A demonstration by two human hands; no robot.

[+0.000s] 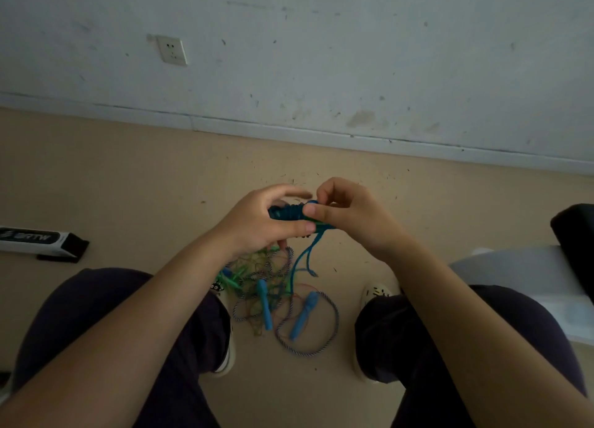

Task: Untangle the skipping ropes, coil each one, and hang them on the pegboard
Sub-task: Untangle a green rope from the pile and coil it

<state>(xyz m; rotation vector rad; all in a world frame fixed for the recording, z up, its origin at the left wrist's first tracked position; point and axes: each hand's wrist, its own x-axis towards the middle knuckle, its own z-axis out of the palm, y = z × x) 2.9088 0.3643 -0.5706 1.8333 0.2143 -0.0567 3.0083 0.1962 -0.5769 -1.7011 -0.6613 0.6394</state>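
A teal skipping rope (287, 213) is wound into a tight bundle held between both hands above the floor. My left hand (257, 225) grips the bundle from the left, thumb underneath. My right hand (347, 215) pinches its right end with thumb and fingers. A loose teal tail (305, 260) hangs down from the bundle. Below, on the floor between my feet, lies a tangle of ropes (260, 279): green strands, a striped blue-white cord (334, 328) and two blue handles (303, 315). No pegboard is in view.
A beige floor (128, 176) meets a scuffed white wall with a socket (172, 50). A long black-and-white box (38, 241) lies at the left. A white and black object (546, 267) stands at the right. My knees frame the tangle.
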